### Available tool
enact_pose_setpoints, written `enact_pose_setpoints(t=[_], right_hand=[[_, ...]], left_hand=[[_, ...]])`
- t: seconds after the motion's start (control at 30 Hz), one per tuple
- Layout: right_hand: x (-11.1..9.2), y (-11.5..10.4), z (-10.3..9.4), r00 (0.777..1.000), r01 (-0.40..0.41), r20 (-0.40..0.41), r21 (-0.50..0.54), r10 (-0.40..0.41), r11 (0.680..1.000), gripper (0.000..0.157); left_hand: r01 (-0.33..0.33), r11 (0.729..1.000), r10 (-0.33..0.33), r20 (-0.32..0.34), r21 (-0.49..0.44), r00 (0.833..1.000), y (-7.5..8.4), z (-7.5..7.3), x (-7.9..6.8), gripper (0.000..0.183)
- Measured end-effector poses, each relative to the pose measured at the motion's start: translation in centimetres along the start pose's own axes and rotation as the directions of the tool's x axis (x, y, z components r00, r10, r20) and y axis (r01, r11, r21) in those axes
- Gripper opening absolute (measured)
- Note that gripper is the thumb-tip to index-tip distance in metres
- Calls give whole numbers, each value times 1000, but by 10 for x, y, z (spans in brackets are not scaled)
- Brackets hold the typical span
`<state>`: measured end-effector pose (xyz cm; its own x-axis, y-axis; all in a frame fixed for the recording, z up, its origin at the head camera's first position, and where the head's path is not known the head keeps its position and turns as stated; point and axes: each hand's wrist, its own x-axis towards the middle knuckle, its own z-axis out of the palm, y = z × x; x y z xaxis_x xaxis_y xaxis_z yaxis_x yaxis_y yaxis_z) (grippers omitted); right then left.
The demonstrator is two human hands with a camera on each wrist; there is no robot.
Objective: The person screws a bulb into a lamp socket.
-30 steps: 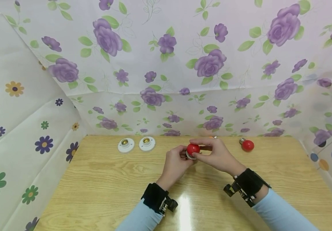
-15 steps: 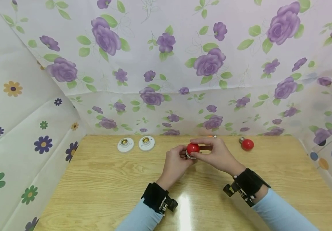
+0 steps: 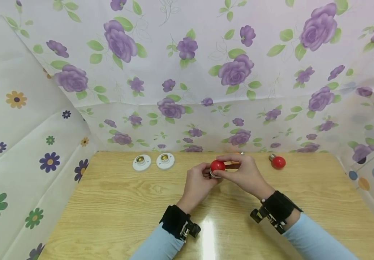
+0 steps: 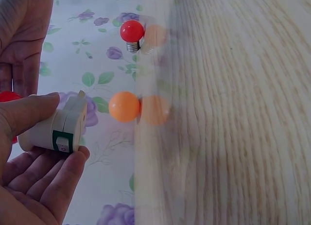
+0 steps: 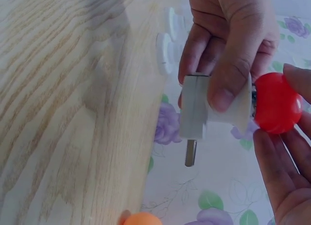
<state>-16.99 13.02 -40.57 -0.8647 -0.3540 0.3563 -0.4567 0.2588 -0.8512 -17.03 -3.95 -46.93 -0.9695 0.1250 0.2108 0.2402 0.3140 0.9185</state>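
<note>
My left hand [image 3: 199, 182] grips a white plug-in lamp socket [image 5: 195, 111] above the table, thumb on one side and fingers on the other. The socket has a small switch in a dark green frame, seen in the left wrist view, and a flat metal prong in the right wrist view. A round red bulb [image 3: 217, 165] sits at the socket's mouth, with a bit of its metal base showing between them. My right hand [image 3: 243, 175] pinches this bulb between thumb and fingers. How deep the base goes in is hidden.
Two white round lamp holders [image 3: 141, 163] stand at the table's back left. Another red bulb [image 3: 278, 162] lies at the back right. An orange bulb [image 4: 125, 107] lies behind my right hand, mostly hidden in the head view. A flowered cloth [image 3: 187, 72] rises behind the wooden table [image 3: 125, 216].
My right fingers have shifted slightly on the red bulb, and the right wrist has moved a little to the left. The left hand stays in place with the socket.
</note>
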Motion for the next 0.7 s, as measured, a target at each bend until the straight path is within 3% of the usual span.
enact_pose_setpoints(t=[0.17,0.3,0.57,0.7], right_hand=[[0,-1,4,996,66,-55,-27,-67,997,33],[0,-1,5,996,73,-47,-63,-76,995,36],[5,5,-2,994,68,93,-36,-64,997,44],[8,23,-4,984,66,167,-21,-61,998,45]], left_hand=[[-17,1000,17,-10,0,1000,0,0,0,29],[-23,1000,24,-19,10,1000,0,-1,1,29],[-18,1000,18,-3,5,1000,1,-5,1,32],[-12,1000,12,6,10,1000,2,-6,2,33]])
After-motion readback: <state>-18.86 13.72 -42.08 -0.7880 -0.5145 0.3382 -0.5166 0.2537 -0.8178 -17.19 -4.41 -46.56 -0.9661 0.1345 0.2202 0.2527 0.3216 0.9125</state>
